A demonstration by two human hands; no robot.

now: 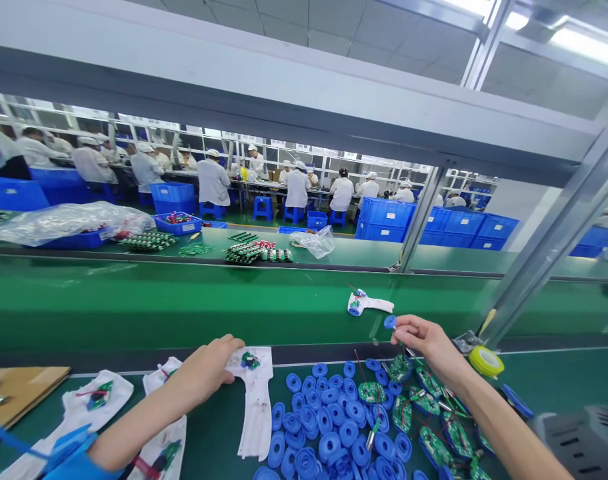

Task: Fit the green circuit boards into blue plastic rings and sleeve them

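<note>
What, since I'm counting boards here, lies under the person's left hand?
The left hand lies over the edge of a white sheet, beside a small green circuit board. Whatever is directly beneath the palm and fingers is covered and cannot be seen.

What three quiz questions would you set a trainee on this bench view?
1. What does the right hand hold?
2. True or false: the yellow tape roll lies nearer the right hand than the left hand.
3. What colour are the plastic crates stacked beyond the green conveyor belt? A red, B blue, C grey.

Key: 1 a blue plastic ring; 2 true; 3 B.
</note>
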